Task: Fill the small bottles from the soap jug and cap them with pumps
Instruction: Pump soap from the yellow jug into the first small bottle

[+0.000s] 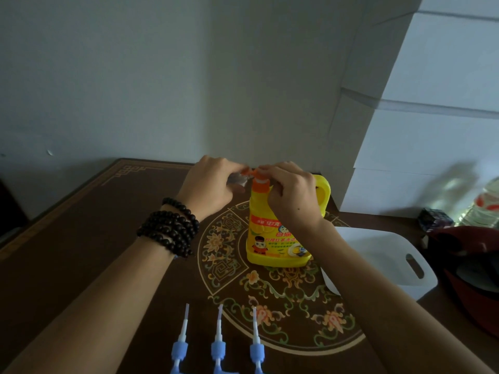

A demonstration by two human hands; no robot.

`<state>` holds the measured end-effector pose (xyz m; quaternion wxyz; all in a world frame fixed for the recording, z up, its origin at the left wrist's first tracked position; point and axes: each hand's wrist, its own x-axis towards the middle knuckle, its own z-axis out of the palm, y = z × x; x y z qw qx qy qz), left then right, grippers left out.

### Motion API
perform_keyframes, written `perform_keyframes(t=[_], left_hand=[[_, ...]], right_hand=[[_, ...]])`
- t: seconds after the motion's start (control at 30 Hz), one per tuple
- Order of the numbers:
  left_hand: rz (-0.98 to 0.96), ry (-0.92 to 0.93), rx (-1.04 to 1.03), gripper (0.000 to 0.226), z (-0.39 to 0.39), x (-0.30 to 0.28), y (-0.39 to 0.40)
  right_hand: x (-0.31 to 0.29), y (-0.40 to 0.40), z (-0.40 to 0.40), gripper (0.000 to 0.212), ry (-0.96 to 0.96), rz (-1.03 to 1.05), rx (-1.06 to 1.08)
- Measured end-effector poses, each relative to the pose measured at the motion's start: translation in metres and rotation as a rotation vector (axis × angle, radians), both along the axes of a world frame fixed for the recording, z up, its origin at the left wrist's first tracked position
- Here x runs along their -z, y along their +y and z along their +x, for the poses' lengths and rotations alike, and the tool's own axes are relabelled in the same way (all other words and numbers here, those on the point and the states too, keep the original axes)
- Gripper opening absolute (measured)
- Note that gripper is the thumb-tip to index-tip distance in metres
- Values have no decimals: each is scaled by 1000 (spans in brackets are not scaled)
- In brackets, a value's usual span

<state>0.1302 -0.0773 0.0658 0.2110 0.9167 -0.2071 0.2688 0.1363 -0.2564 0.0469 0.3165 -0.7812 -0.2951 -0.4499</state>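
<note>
A yellow soap jug (280,233) with an orange pump top (260,184) stands upright in the middle of the dark patterned table (81,252). My right hand (291,193) curls over the jug's pump head from the right. My left hand (210,184) grips a small clear bottle (237,180) held at the orange nozzle, just left of the jug's top; the bottle is mostly hidden by my fingers. Three blue-and-white pump caps (217,344) lie in a row near the front edge.
A white plastic basket (391,263) with a handle slot sits right of the jug. Further right are a red object (469,265), a clear bottle (483,209) and a small dark cube (434,221). White boxes (432,130) stand stacked behind.
</note>
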Motion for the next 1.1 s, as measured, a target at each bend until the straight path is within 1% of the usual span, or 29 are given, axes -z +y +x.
perform_keyframes(t=[0.1,0.2,0.4,0.6,0.7,0.8,0.93,1.07,1.1], left_hand=[[14,22,-6,11,0,-4,0],[-1,2,-3,11,-1,-15,1],[12,3,-40,13,-2,-23,-2],[5,-14,-34,13,-1,-18,-1],[8,1,-15,16,-2,-8,-1],[-2,4,-27,17,-1,-4,-2],[0,19,-21,18,-3,-6,-2],[-19,11,-16,17,-2,-17,-1],[-23,8,-21,16,-1,-19,-1]], right_hand=[[-3,-1,0,37,17,-19,16],[-9,-2,-2,24,24,-56,54],[-18,-4,0,27,12,-117,81],[-14,-1,3,23,8,-41,30],[-5,-2,1,35,12,-27,10],[-2,0,0,38,0,-10,9],[-4,0,-2,37,21,-21,-9],[-16,-5,3,19,11,-91,29],[-19,-5,4,23,10,-105,35]])
